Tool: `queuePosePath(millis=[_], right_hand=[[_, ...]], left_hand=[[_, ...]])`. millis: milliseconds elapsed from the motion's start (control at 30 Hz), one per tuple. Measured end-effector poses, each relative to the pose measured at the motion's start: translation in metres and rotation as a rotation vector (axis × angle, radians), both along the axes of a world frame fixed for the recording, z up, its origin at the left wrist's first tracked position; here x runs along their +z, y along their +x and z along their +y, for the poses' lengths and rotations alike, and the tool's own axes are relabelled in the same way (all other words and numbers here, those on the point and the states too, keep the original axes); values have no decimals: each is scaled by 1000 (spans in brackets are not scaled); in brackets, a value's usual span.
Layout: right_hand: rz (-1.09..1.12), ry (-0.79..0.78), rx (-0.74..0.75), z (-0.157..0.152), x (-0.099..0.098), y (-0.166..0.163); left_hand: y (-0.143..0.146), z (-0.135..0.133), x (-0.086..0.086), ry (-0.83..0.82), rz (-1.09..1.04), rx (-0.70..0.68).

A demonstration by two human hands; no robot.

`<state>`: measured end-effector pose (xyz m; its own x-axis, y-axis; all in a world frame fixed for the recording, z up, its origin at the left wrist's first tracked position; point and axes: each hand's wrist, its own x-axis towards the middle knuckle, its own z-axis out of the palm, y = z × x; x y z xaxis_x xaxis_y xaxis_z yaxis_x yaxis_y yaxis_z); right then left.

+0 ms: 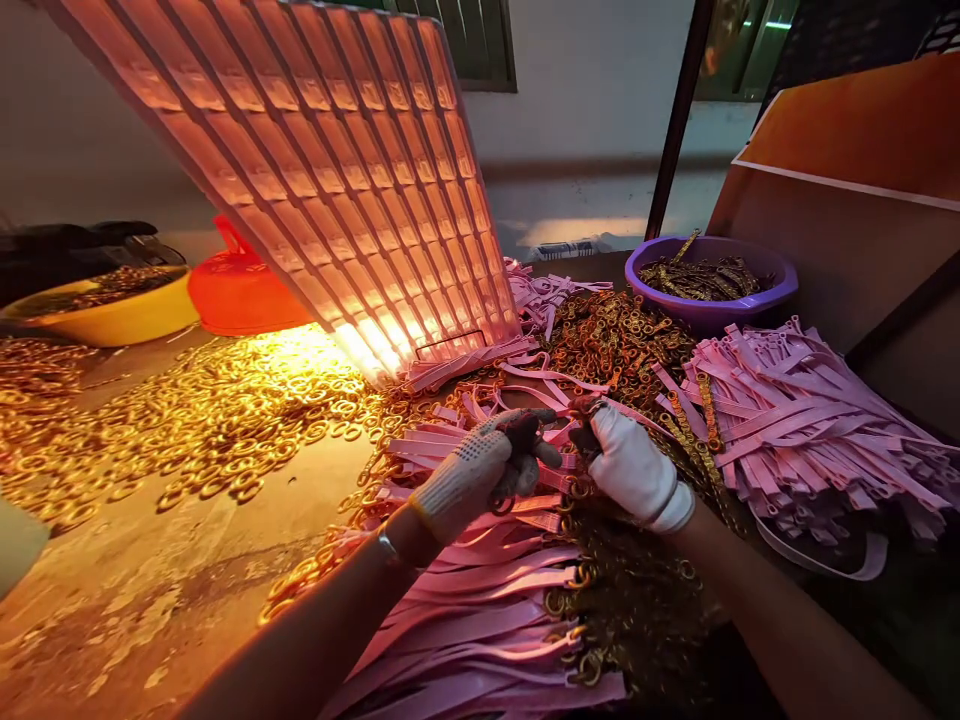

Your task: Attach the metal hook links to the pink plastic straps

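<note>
"Pale wall (592, 120) at the back, big brown desk (210, 560) in front. What is on it?"

"One tall panel (330, 190) with rows of pockets stands tilted. Pink straps (480, 590) lie in a heap under the two hands, with more on the right."

"What could go wrong?"

"One strap might snag and drag others, I think, because they lie crossed and tangled."

"How do they look?"

"Long, flat and bendy, with small gold bits by many ends."

"And each grip?"

"Left hand (472, 465) curls its fingers. Right hand (634, 465) pinches. I can't tell what either one has."

"And the smallest things?"

"Gold rings (225, 420), lots, spread over the left side."
</note>
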<state>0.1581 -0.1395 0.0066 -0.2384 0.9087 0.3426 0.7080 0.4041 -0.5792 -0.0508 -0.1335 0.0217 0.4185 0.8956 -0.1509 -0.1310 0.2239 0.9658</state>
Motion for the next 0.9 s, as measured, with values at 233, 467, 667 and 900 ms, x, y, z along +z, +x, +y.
queuePosePath(millis=[233,467,667,900], right_hand=[[118,-76,55,-12,11,-11],[148,24,90,-17,17,-15],[-119,-3,-70,-26,19,-21],[-212,56,-102,-36,23,-44]], left_hand=[[26,-11,6,215,151,36],[33,-13,6,306,66,48],[16,-3,10,439,353,99],[15,-4,15,30,100,182]])
